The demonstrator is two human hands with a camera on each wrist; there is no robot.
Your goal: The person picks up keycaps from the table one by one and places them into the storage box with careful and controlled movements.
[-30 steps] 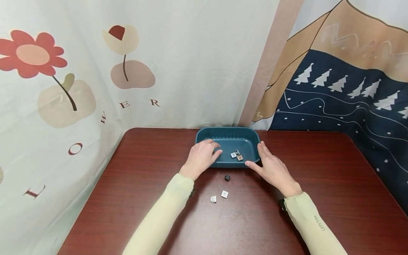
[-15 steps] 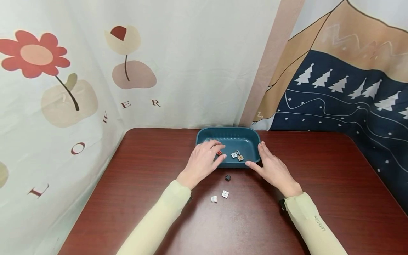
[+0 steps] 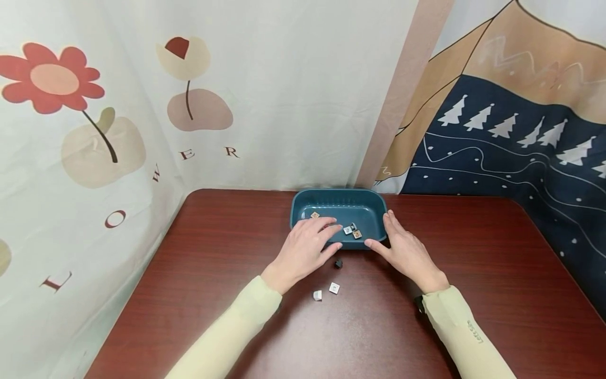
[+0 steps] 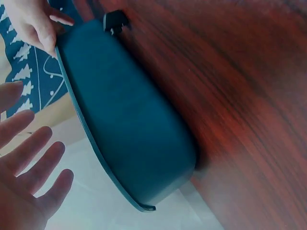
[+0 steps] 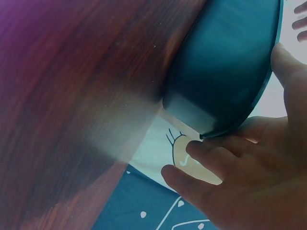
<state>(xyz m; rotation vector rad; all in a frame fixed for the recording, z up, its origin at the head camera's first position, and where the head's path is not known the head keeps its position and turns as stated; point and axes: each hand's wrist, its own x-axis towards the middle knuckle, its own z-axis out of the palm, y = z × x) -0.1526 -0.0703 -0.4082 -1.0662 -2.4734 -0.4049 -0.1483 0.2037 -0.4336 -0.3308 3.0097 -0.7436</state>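
A dark teal plastic basin stands at the table's back edge. My left hand hovers over its near left side, fingers spread and loosely bent, holding nothing. My right hand holds the basin's near right corner, thumb at the front rim and fingers along the right end. Inside lie a white keycap, an orange-brown keycap and a tan keycap; my left hand hides part of the inside. In front of the basin sit a black keycap and two white keycaps, one flat and one tilted.
The reddish-brown wooden table spreads to both sides and in front. A white curtain with flower prints hangs behind it, and a navy and tan printed cloth hangs at the right.
My left hand has drawn back toward me from inside the basin, its fingers opening out. A tan keycap now shows at the basin's left. The right hand stays on the corner.
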